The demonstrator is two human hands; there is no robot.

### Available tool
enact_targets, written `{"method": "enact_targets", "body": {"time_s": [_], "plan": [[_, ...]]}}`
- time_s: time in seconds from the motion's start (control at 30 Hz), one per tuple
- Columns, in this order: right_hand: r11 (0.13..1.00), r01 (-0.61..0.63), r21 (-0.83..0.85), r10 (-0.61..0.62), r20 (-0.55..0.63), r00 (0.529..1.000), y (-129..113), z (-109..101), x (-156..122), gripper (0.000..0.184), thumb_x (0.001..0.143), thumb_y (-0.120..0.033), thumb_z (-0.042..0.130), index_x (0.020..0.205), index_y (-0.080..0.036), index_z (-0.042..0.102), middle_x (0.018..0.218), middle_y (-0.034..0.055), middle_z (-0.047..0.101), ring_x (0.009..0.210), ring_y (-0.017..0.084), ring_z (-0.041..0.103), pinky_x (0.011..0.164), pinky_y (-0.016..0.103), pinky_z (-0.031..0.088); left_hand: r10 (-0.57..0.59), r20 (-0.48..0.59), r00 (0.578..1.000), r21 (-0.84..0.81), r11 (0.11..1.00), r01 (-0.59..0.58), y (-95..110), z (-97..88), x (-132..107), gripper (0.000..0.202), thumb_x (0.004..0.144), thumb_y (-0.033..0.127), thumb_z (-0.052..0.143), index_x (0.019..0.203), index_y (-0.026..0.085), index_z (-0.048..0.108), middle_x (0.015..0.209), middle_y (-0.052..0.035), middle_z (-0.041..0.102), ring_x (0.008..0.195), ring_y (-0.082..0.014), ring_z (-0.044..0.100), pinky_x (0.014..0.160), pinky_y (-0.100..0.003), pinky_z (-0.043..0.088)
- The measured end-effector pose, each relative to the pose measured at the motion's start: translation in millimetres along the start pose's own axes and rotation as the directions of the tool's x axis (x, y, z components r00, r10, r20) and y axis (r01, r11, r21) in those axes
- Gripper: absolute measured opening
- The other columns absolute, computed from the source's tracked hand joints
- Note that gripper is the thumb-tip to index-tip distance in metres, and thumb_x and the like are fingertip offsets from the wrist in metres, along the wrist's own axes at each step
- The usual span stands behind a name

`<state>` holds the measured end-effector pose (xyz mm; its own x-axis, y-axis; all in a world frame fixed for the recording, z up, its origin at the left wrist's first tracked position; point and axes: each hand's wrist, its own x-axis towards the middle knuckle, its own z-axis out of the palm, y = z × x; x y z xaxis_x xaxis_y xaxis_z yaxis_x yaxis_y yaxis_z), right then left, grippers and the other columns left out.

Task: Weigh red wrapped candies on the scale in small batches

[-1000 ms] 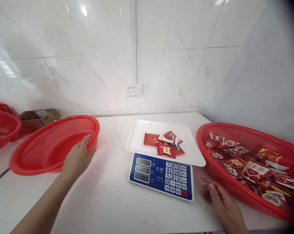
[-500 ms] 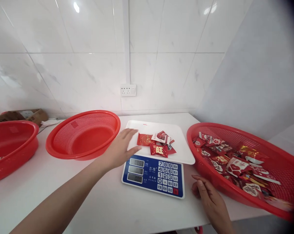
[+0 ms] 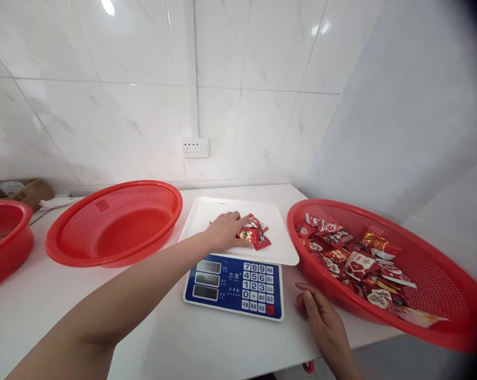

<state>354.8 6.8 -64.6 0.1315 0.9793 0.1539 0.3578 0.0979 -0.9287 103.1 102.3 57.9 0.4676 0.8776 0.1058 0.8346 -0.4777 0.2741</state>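
My left hand [image 3: 228, 231] is over the white weighing pan [image 3: 278, 252], its fingers curled down around red candy packets [image 3: 259, 229]. The palm and fingers partly hide these packets. Below the pan is the blue keypad panel [image 3: 234, 290] of the digital scale, with its displays on the left. My right hand [image 3: 323, 323] hovers or rests near the table's front edge, just right of the scale. It holds nothing; the index finger points left and the other fingers are loosely bent.
A red basket [image 3: 432, 232] of mixed candy packets [image 3: 357, 264] stands at the right. Left of the scale sits another red basket [image 3: 115, 258], and part of a third [image 3: 12, 256] shows at the far left. Behind it are a cardboard box [image 3: 30, 195] and the tiled wall.
My left hand has moved right, from the pan's left edge onto the candy packets, and its fingers have curled over them. The camera view has shifted right. My right hand stays beside the scale.
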Motion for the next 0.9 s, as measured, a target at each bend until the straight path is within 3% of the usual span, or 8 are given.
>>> {"method": "enact_targets", "body": {"time_s": [0.13,0.27,0.37,0.47,0.6,0.67,0.8,0.9], "plan": [[1.000,0.000,0.009,0.000,-0.006,1.000,1,0,-1,0.048,0.080,-0.062,0.044,0.094,-0.018,0.058,0.061,0.0007,0.055,0.058,0.017,0.053,0.056,0.028,0.046,-0.009,-0.128,0.992,-0.008,1.000,0.008,-1,-2.5,6,0.041,0.080,0.049,0.052,0.108,0.019,0.057,0.096,-0.0082,0.061,0.097,-0.0241,0.054,0.086,-0.036,0.042],[1.000,0.009,0.000,-0.009,-0.006,1.000,3,-1,0,0.049,0.080,-0.063,0.044,0.093,-0.019,0.059,0.060,0.0011,0.056,0.057,0.017,0.054,0.055,0.028,0.047,-0.077,-0.306,0.949,-0.060,0.996,0.061,-7,-18.9,4,0.035,0.084,0.045,0.048,0.111,0.024,0.052,0.104,-0.0039,0.061,0.096,-0.0175,0.056,0.084,-0.029,0.044],[1.000,0.023,-0.006,-0.023,0.008,1.000,5,-2,2,0.048,0.080,-0.062,0.043,0.093,-0.019,0.059,0.060,0.0012,0.056,0.057,0.017,0.054,0.055,0.028,0.047,-0.206,-0.447,0.870,-0.090,0.978,0.186,-26,-41.7,-13,0.036,0.086,0.043,0.044,0.116,0.025,0.048,0.113,-0.0045,0.058,0.098,-0.0168,0.056,0.084,-0.029,0.044],[1.000,0.027,-0.001,-0.027,0.012,1.000,7,-2,2,0.047,0.080,-0.061,0.043,0.094,-0.019,0.059,0.061,0.0013,0.056,0.057,0.017,0.055,0.055,0.028,0.048,-0.359,-0.548,0.755,-0.108,0.926,0.362,-59,-68.4,-45,0.037,0.084,0.041,0.045,0.117,0.025,0.048,0.120,-0.0063,0.053,0.105,-0.0211,0.054,0.086,-0.033,0.044],[0.999,0.038,0.015,-0.038,0.016,0.999,5,-2,3,0.049,0.078,-0.064,0.044,0.091,-0.019,0.060,0.059,0.0012,0.056,0.056,0.017,0.055,0.054,0.028,0.048,-0.548,-0.564,0.618,-0.137,0.800,0.584,-97,-89.8,-88,0.049,0.079,0.042,0.050,0.123,0.022,0.046,0.126,-0.0138,0.049,0.107,-0.0307,0.054,0.083,-0.043,0.046],[0.999,0.036,0.024,-0.036,0.029,0.999,3,-3,4,0.050,0.078,-0.065,0.044,0.090,-0.020,0.061,0.059,0.0012,0.056,0.055,0.017,0.054,0.054,0.028,0.048,-0.573,-0.514,0.639,-0.094,0.778,0.622,-102,-86.8,-95,0.060,0.077,0.047,0.051,0.129,0.020,0.040,0.134,-0.0158,0.043,0.117,-0.0340,0.047,0.089,-0.047,0.044],[0.999,0.026,0.030,-0.027,0.024,0.999,2,-3,4,0.052,0.077,-0.066,0.044,0.091,-0.019,0.060,0.059,0.0010,0.055,0.055,0.017,0.054,0.054,0.028,0.048,-0.471,-0.283,0.835,-0.022,0.874,0.485,-76,-54.8,-69,0.071,0.081,0.055,0.040,0.139,0.018,0.024,0.149,-0.0140,0.023,0.137,-0.0292,0.019,0.106,-0.047,0.026],[0.999,0.028,0.024,-0.028,0.003,1.000,6,-2,2,0.051,0.079,-0.064,0.044,0.092,-0.018,0.060,0.059,0.0007,0.055,0.055,0.016,0.054,0.054,0.028,0.047,-0.377,-0.122,0.918,-0.035,0.926,0.376,-41,-25.6,-30,0.071,0.080,0.063,0.035,0.139,0.024,0.025,0.150,-0.0113,0.023,0.139,-0.0255,0.019,0.107,-0.046,0.026]]}}
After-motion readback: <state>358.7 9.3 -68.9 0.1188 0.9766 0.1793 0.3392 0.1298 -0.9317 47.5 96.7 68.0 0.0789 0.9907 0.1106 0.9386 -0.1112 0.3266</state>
